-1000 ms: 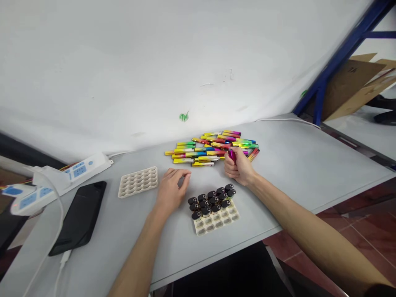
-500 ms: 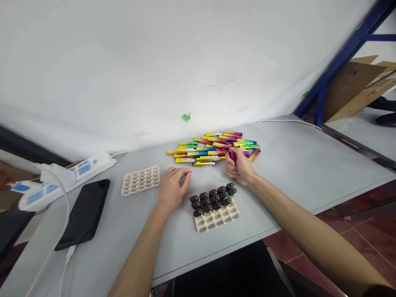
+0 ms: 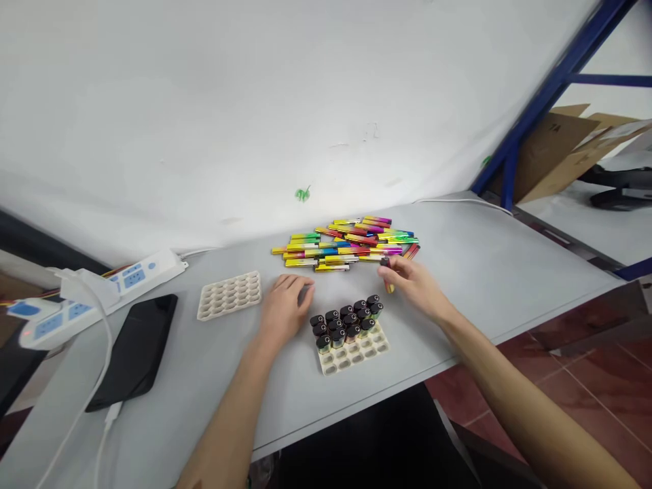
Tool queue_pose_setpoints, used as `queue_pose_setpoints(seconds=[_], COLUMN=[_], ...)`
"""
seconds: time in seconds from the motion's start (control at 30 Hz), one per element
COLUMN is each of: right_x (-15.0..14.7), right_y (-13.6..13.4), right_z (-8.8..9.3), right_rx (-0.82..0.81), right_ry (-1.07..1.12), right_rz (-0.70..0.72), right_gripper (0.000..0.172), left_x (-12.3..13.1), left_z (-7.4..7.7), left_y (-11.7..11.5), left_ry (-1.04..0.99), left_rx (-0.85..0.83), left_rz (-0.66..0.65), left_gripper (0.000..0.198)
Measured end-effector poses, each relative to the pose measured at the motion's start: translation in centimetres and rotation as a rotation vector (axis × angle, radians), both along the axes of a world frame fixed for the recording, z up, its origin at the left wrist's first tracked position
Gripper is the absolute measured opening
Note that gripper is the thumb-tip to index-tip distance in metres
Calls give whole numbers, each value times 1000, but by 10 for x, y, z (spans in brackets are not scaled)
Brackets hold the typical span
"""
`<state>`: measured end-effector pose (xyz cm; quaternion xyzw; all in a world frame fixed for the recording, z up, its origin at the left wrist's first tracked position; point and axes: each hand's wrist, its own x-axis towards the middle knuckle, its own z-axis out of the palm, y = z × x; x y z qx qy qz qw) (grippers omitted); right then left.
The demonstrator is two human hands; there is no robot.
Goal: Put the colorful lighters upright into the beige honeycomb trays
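A pile of rainbow-coloured metallic sticks (image 3: 349, 243) lies at the back of the grey table (image 3: 489, 272). My right hand (image 3: 415, 284) is just in front of the pile, fingers pinched on one small stick with a dark tip, held near the table top. My left hand (image 3: 285, 309) rests on the table with fingers loosely curled; whether anything is under them is hidden. Between my hands stands a cream tray (image 3: 359, 353) with several dark round caps (image 3: 346, 320) filling its back rows.
An empty cream tray (image 3: 229, 295) lies left of my left hand. Further left are a black phone (image 3: 135, 350) on a white cable and two white power strips (image 3: 132, 275). A blue rack post (image 3: 540, 102) and cardboard (image 3: 565, 146) stand at the right.
My right hand has lowered and turned, from holding a magenta stick upright by the pile to pinching a stick low over the table. The left hand has hardly moved.
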<state>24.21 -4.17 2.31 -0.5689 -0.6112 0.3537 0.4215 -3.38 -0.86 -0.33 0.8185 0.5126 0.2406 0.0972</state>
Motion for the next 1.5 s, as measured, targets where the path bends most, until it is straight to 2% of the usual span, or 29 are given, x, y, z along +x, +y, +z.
queue_pose_setpoints(seconds=[0.1, 0.23, 0.37, 0.6, 0.77, 0.93, 1.07, 1.3, 1.5], right_x=[20, 27, 9, -12, -15, -15, -12, -8, -14], right_y=[-30, -60, -75, -79, -83, -87, -86, -82, -85], right_z=[11, 25, 28, 17, 15, 17, 19, 24, 23], right_rx=[-24, -123, -95, 91, 99, 194, 274, 270, 272], right_ry=[-235, -177, -156, -290, -348, -465, -479, -495, -503], right_rz=[-97, -88, 16, 115, 33, 102, 136, 145, 142], right_gripper=[36, 37, 32, 16, 19, 12, 13, 14, 23], left_x=[1, 0, -1, -4, -4, -3, -3, -4, -4], left_z=[3, 5, 4, 2, 1, 3, 2, 2, 4], left_y=[-2, -4, -4, -4, -4, -3, -4, -4, -4], left_ry=[36, 31, 6, -39, -31, -22, -33, -25, -22], left_rx=[-20, -33, -53, -39, -40, -43, -41, -50, -41], left_rz=[-7, -10, -6, -39, -39, -34, -36, -35, -34], left_gripper=[18, 18, 19, 18, 18, 17, 17, 18, 18])
